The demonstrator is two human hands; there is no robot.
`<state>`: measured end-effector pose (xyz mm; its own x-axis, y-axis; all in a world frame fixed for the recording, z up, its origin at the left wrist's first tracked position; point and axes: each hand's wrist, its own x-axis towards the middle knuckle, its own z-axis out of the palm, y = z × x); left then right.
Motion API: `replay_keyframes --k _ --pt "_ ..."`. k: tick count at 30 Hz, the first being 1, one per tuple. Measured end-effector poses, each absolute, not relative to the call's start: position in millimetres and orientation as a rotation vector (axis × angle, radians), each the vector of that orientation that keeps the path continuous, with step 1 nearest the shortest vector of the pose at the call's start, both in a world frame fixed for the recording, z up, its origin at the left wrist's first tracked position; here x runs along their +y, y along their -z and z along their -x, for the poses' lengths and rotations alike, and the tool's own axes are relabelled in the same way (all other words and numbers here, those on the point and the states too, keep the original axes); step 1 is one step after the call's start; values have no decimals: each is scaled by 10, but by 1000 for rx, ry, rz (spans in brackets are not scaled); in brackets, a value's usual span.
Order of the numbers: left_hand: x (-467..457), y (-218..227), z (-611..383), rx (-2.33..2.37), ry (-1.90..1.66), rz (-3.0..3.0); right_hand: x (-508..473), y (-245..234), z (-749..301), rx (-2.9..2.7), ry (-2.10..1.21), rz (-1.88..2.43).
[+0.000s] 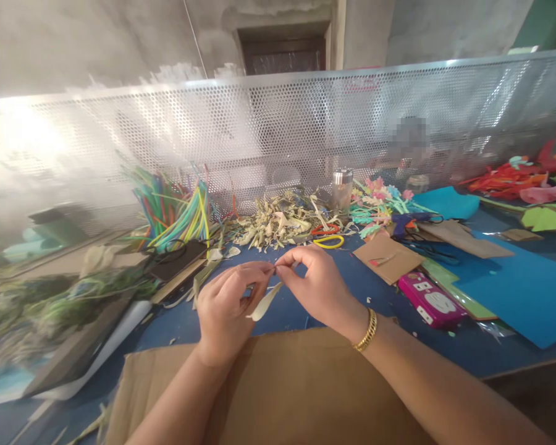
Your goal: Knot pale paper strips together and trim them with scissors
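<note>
My left hand [234, 303] is closed in a pinch, thumb and fingers together, just above the tabletop. A pale, leaf-shaped strip [265, 303], like a piece of dried husk, hangs at its fingers. My right hand [312, 281], with a gold bracelet [367, 331] at the wrist, pinches too, and its fingertips meet those of the left. Whatever lies between the touching fingertips is too small to make out. Beneath my forearms lies a brown cardboard sheet [296, 389]. Behind the hands is a heap of dried, pale husk pieces [280, 219].
Scissors with yellow handles [328, 241] lie before the heap, near a lidded jar [343, 188]. Colourful thin stems [167, 210] stand back left. Rightward are a brown card [384, 258], a magenta device [432, 301] and a blue sheet [523, 290]. A perforated metal panel [189, 136] closes the back.
</note>
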<state>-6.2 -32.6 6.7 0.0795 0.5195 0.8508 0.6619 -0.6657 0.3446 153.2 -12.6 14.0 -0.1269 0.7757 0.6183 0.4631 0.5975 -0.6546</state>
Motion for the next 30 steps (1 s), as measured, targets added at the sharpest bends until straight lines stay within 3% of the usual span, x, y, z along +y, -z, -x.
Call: replay_keyframes --k 22,30 --pt "-327 -67 -12 -1463 1972 2152 -176 -168 -1511 -1747 -234 918" --pt "-328 -122 50 -1381 1747 2210 -162 -170 -1518 -1621 -246 889"
